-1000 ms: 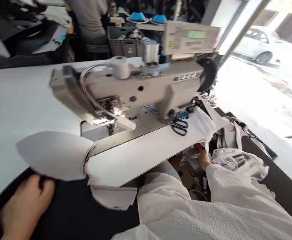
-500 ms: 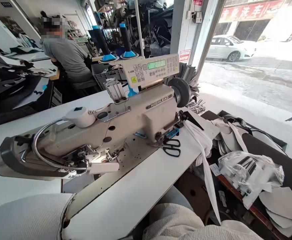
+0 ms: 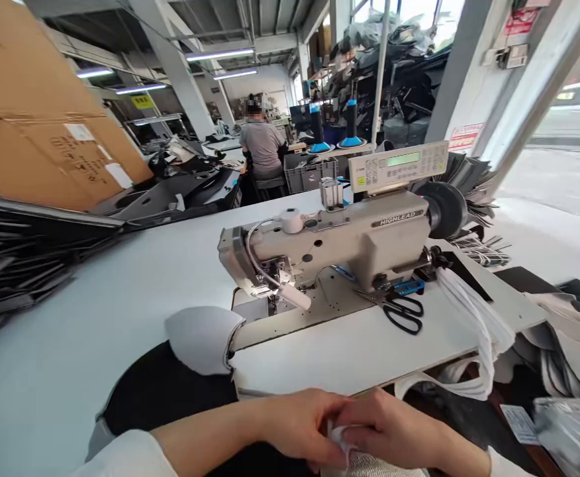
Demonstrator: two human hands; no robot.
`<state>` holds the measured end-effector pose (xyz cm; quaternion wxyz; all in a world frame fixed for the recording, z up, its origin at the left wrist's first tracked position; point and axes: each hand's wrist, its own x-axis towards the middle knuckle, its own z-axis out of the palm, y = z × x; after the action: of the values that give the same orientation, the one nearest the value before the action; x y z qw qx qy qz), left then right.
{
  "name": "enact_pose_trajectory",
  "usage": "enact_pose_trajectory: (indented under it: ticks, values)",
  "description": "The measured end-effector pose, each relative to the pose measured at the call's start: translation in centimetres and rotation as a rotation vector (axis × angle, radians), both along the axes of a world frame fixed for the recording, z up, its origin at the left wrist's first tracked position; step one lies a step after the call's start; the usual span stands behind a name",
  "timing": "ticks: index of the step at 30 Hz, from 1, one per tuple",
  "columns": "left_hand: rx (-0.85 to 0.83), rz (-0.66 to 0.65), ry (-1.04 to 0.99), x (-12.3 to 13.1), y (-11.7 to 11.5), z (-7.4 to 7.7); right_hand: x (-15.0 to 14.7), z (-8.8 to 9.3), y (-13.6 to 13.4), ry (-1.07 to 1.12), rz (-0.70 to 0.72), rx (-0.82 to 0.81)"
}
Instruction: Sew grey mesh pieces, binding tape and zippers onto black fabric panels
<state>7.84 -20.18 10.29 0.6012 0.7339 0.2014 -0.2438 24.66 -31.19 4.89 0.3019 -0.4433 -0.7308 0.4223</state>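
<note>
At the table's front edge, my left hand (image 3: 297,423) and my right hand (image 3: 389,424) meet with fingers closed on a small white fabric strip (image 3: 338,436). Most of the strip is hidden by the fingers. Ribbed light cloth (image 3: 382,466) shows just below them. Beyond my hands stands a beige sewing machine (image 3: 339,245) with its lamp lit over the needle area. Black-handled scissors (image 3: 404,315) and a blue thread snipper (image 3: 409,287) lie by its base. A light grey padded piece (image 3: 203,338) and black material (image 3: 171,391) lie to the left of the machine bed.
Long white strips (image 3: 476,324) hang over the table's right edge. Grey cut pieces (image 3: 568,331) and a plastic bag (image 3: 575,430) lie at right. Dark pieces (image 3: 16,245) are stacked at left, below a large carton (image 3: 56,132). A co-worker (image 3: 263,146) sits with back turned.
My view has swung left and upward, so the machine appears farther right and smaller. Both my hands have come into view, closed on the white strip.
</note>
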Motion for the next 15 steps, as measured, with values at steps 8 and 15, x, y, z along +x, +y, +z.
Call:
enact_pose_trajectory:
  ticks: [8,15]
  values:
    - [0.776,-0.067,-0.140,-5.1,2.3,1.0,4.9,3.5,-2.2,-0.080,-0.451,0.284]
    - [1.615,-0.195,-0.366,-4.6,4.7,-3.3,3.8,-0.1,-6.5,-0.126,0.143,0.022]
